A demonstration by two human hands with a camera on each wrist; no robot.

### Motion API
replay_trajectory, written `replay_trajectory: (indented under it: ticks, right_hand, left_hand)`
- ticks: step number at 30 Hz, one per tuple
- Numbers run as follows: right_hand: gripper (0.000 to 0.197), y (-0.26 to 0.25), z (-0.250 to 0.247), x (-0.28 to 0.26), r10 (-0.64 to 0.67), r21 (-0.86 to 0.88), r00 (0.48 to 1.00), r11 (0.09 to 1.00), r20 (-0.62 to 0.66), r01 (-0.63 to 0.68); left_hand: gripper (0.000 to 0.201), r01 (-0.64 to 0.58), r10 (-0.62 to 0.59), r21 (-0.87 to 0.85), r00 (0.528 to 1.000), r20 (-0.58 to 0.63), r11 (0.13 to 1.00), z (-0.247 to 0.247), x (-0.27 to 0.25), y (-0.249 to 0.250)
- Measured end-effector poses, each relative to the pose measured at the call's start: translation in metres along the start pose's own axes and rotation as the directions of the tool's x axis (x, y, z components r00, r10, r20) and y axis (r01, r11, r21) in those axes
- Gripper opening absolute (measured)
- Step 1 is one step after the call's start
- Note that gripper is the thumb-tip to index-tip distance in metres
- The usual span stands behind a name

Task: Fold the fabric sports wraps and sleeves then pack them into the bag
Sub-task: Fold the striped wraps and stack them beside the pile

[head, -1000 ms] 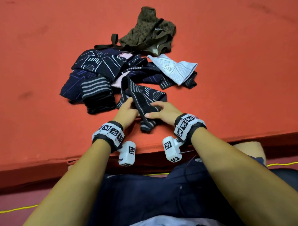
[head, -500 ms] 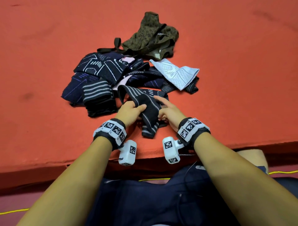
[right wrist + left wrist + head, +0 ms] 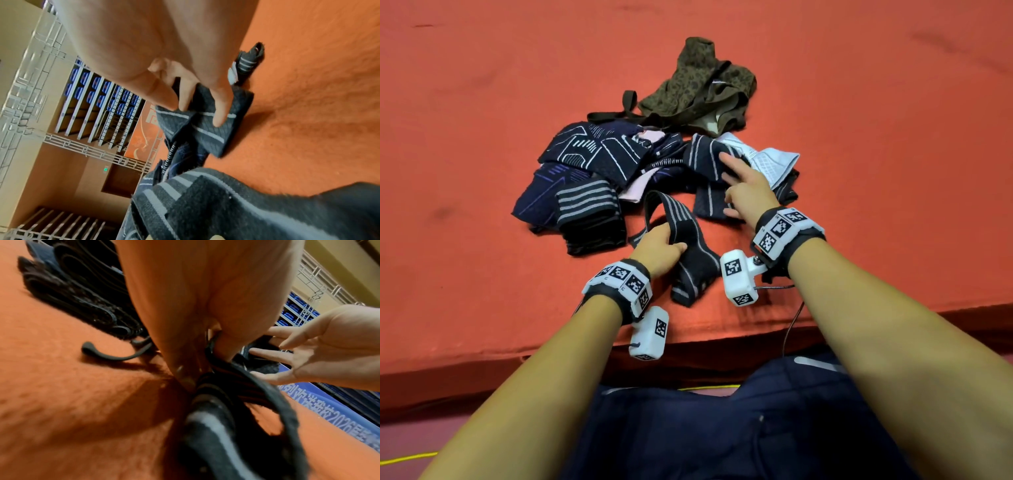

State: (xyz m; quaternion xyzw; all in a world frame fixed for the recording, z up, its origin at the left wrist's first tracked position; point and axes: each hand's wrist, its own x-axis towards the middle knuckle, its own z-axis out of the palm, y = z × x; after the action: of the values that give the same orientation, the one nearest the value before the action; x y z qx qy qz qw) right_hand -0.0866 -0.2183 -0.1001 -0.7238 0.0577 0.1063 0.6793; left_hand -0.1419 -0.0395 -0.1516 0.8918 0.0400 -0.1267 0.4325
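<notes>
The red bench (image 3: 482,171) carries a loose pile (image 3: 599,171) of wraps beyond both hands, mostly unfolded, and past it the olive bag (image 3: 698,89), apparently unpacked. The left hand (image 3: 657,251) grips a striped wrap (image 3: 688,246) near the bench edge. The right hand (image 3: 746,192), fingers spread, rests on another wrap (image 3: 709,157). Nearly everything seems left.

Your left hand (image 3: 659,251): fingers tucked under the striped wrap (image 3: 690,260), hidden in the head view; in the left wrist view, lower frame, that wrap is blurred. Your right hand (image 3: 748,192): covers part of the dark sleeve (image 3: 705,161). White sleeve (image 3: 774,164): left end hidden beneath that sleeve. Bag (image 3: 698,87), upper centre: opening and interior cannot be made out.
</notes>
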Motion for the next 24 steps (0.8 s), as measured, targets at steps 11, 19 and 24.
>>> replay_trajectory:
  ticks: [11, 19, 24]
  right_hand:
    - [0.025, 0.025, 0.006, -0.019, 0.206, -0.104, 0.940, 0.977, 0.273, -0.184]
    - [0.035, 0.041, -0.018, -0.008, 0.197, 0.184, 0.980, 0.964, -0.020, -0.190]
    - [0.030, 0.051, -0.028, -0.008, 0.212, 0.170, 0.953, 0.969, -0.215, -0.177]
  left_hand:
    - [0.030, -0.053, 0.054, -0.014, 0.991, 0.126, 0.999, 0.001, -0.010, 0.032]
    - [0.034, -0.013, 0.031, -0.080, 0.973, 0.229, 0.997, -0.002, -0.013, 0.015]
    - [0.033, -0.029, 0.030, -0.009, 0.927, 0.373, 1.000, 0.001, -0.021, 0.017]
